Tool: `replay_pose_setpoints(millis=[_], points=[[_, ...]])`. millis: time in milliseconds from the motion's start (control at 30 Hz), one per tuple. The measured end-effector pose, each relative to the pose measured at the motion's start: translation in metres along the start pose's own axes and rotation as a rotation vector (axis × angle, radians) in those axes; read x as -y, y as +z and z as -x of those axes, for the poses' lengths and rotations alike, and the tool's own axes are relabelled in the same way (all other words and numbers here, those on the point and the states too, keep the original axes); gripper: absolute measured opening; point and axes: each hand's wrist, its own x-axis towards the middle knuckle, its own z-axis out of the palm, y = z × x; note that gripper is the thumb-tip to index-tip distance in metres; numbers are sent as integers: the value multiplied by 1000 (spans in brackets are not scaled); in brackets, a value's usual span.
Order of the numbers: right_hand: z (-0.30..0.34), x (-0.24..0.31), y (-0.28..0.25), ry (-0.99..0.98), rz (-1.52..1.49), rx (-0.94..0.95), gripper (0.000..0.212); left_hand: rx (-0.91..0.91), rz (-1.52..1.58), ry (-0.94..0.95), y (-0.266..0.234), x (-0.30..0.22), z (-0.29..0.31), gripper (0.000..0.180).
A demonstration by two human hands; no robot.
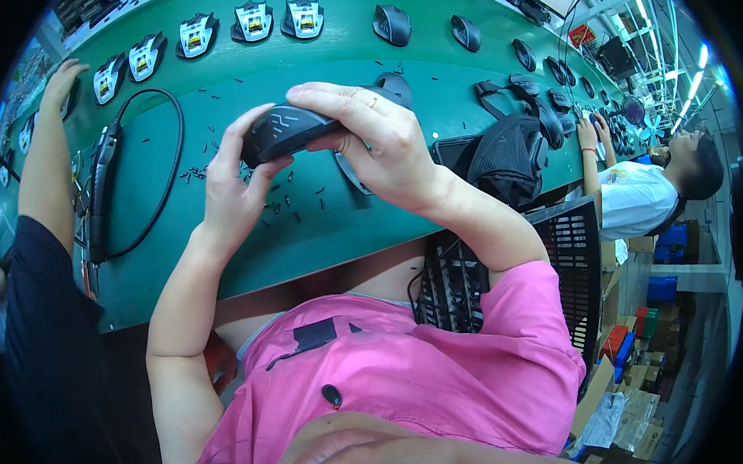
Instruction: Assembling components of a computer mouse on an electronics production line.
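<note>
Raised over the green tabletop (pixel 155 231), a black computer mouse (pixel 284 130) sits between my two hands. My left hand (pixel 232 167) grips its left end, thumb below and fingers above. My right hand (pixel 385 141) wraps the other end, its fingers over the top and its thumb beneath. Another dark mouse (pixel 394 85) partly shows behind my right hand. A grey curved part (pixel 351 174) peeks out below that hand, mostly hidden, so I cannot tell its kind. Several small black screw-like pieces (pixel 276 207) lie scattered under and around my left hand.
To the left, an electric screwdriver (pixel 101 180) has a looping black cable (pixel 178 140). Several opened mice (pixel 252 22) and closed black mice (pixel 393 24) line the far side. A black bag (pixel 512 157) lies at right. Co-workers' arms (pixel 46 174) (pixel 590 155) reach in from both sides.
</note>
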Motion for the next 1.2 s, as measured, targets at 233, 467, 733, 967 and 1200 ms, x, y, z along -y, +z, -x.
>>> replay_pose_setpoints(millis=[233, 467, 733, 967, 1200], points=[[-3, 0, -9, 81, -123, 103, 39, 28, -129, 66, -4, -7, 2, 53], [-18, -31, -25, 548, -392, 296, 32, -12, -95, -34, 4, -1, 6, 63], [-45, -194, -1, 18, 630, -223, 41, -12, -94, -31, -1, 5, 0, 55], [2, -246, 20, 569, 637, 342, 48, -32, -59, 47, 9, 8, -3, 55], [-27, -121, -16, 532, 695, 627, 58, 14, -92, 13, 0, 4, 4, 50]])
